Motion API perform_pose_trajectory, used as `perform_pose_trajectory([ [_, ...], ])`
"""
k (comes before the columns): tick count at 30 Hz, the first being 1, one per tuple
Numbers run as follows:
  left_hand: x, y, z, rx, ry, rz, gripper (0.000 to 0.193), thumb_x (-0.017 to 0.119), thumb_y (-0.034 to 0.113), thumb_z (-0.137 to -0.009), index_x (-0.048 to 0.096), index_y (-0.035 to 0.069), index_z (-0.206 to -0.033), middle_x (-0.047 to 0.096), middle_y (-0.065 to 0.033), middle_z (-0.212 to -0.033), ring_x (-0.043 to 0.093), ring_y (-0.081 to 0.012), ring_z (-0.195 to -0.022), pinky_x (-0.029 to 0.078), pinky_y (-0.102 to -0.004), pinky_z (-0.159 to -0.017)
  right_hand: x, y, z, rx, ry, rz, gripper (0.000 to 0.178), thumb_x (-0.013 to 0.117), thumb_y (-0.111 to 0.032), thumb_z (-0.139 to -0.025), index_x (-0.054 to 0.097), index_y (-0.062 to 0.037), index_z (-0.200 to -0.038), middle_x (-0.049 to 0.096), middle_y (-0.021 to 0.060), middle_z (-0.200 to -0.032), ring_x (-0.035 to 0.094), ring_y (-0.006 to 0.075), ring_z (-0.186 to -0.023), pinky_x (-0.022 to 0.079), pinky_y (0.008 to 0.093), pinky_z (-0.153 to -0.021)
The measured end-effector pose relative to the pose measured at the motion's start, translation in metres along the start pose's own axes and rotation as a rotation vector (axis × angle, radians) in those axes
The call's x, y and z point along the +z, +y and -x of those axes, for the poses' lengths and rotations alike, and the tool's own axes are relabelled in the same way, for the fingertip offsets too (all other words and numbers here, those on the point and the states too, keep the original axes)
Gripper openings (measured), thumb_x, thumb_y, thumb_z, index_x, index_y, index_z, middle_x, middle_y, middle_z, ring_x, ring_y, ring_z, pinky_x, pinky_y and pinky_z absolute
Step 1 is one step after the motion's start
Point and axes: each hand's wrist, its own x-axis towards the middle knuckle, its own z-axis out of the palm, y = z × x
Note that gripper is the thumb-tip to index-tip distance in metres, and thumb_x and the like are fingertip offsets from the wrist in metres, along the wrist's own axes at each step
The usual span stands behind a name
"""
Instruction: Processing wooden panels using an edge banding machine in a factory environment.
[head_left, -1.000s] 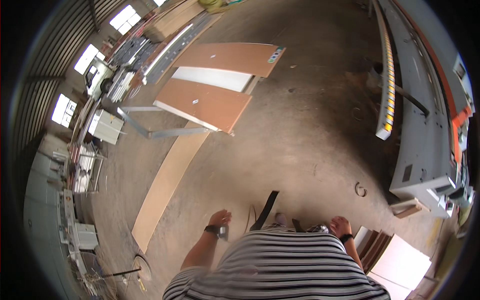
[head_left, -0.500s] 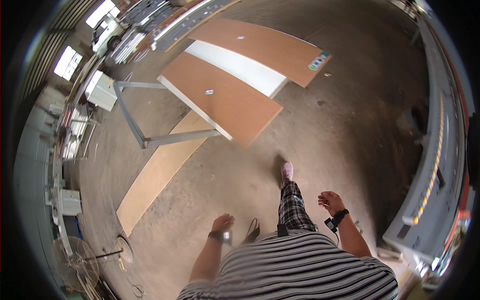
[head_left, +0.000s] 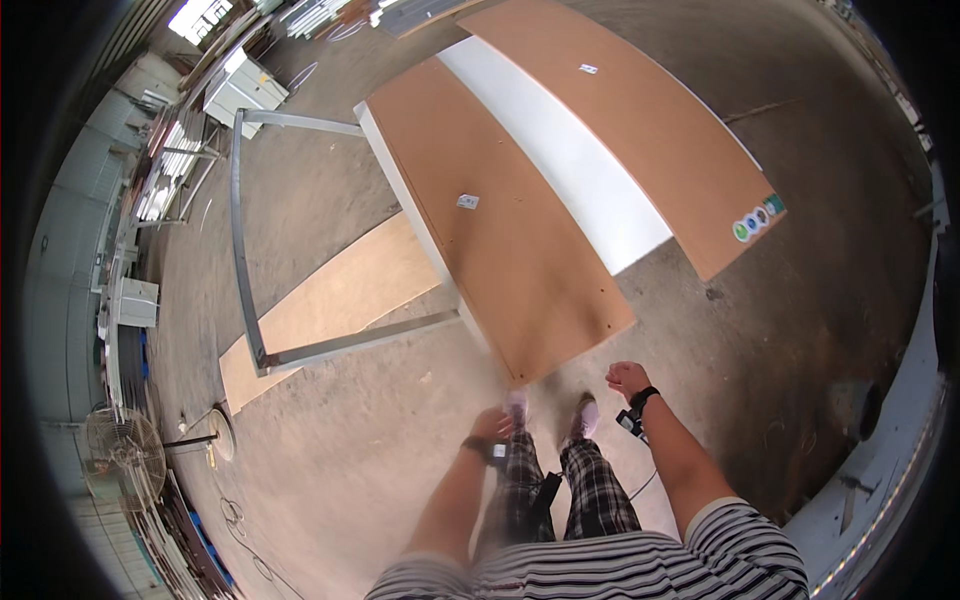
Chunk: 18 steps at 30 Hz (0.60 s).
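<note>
Just short of the near end of a long brown board, my right hand hangs in the air with its fingers curled in and nothing seen in them. My left hand is lower, in front of my leg and apart from the board; motion smears its fingers. The brown board has a pale edge and a small white label. Beyond it lie a white panel and a second brown board with round stickers at its near corner. Both wrists carry dark bands with small devices.
A grey metal frame juts out left of the boards, above a pale wooden sheet on the floor. Far left stand a round fan and a white cabinet. A long grey machine runs along the right.
I have stepped forward, so the boards and frame are nearer and lower in view. Both my feet now show close to the near brown board's end. My right hand's fingers are more curled.
</note>
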Motion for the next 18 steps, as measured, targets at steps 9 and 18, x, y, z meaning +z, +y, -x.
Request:
perform_pose_trajectory([
  [9, 0.042, 0.016, -0.096, 0.442, 0.412, -1.272, 0.053, 0.069, 0.028, -0.064, 0.043, 0.005, -0.104, 0.056, -0.0214, -0.093, 0.053, -0.0411, -0.086, 0.045, -0.0442, -0.070, 0.045, -0.002, -0.069, -0.035, 0.124, -0.420, 0.019, 0.056, -0.016, -0.083, 0.047, -0.0067, -0.097, 0.056, 0.0064, -0.091, 0.056, 0.0207, -0.079, 0.050, 0.0332, -0.070],
  [18, 0.105, 0.076, -0.101, 0.456, 0.351, -0.498, 0.051, 0.047, 0.044, -0.084, 0.044, 0.004, -0.115, 0.051, -0.0098, -0.102, 0.052, -0.0271, -0.092, 0.052, -0.0366, -0.066, 0.048, -0.089, -0.067, -0.221, 0.033, -0.337, 0.007, 0.052, -0.011, -0.085, 0.051, -0.0045, -0.088, 0.058, 0.0052, -0.081, 0.058, 0.0160, -0.069, 0.050, 0.0278, -0.064],
])
